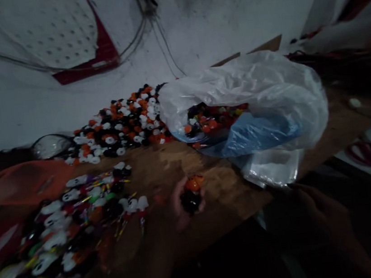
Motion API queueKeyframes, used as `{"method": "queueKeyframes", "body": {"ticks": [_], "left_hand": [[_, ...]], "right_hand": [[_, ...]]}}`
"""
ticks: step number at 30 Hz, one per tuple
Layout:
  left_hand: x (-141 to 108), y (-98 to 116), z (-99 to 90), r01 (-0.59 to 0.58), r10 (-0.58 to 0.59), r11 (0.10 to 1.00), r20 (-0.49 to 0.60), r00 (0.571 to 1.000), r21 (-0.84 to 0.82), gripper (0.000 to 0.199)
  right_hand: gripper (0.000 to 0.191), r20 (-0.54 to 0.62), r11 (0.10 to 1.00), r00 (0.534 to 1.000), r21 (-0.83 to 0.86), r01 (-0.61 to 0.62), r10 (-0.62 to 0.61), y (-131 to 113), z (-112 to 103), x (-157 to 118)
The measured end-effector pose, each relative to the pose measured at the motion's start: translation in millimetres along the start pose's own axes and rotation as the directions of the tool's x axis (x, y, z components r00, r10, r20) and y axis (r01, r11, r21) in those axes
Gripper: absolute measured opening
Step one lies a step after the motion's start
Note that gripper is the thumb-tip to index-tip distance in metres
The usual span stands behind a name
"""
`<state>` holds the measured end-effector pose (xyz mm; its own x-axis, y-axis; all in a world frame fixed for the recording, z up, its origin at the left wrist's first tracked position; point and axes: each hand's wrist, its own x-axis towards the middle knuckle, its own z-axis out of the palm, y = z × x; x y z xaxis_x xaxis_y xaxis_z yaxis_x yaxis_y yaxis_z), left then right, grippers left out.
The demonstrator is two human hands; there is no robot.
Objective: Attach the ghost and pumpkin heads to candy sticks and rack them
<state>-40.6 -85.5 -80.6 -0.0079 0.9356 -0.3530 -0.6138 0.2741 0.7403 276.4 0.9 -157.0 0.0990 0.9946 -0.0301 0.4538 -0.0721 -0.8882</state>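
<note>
Your R hand (330, 211) is at the clear plastic's (273, 167) edge, too dark to tell if pinching. Your L hand (180, 207), half-curled, cups orange & black trinkets (191, 199), prob. so none roll off; mixed pile (125, 124) sits farther back nr wall (211, 21).

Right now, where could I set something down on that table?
Bare wood shows between the back heap and the left hand, and from that hand to the plastic sleeves. It is crowded around the left pile and big bag.
</note>
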Motion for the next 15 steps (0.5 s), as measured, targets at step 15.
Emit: {"method": "queueKeyframes", "body": {"ticks": [15], "left_hand": [[-40.7, -18.8, -11.2, -0.201, 0.284, 0.947, -0.359, 0.889, 0.25, 0.036]], "right_hand": [[0.027, 0.395, 0.524, 0.532, -0.138, 0.841, -0.749, -95.8, 92.0, 13.2]]}}
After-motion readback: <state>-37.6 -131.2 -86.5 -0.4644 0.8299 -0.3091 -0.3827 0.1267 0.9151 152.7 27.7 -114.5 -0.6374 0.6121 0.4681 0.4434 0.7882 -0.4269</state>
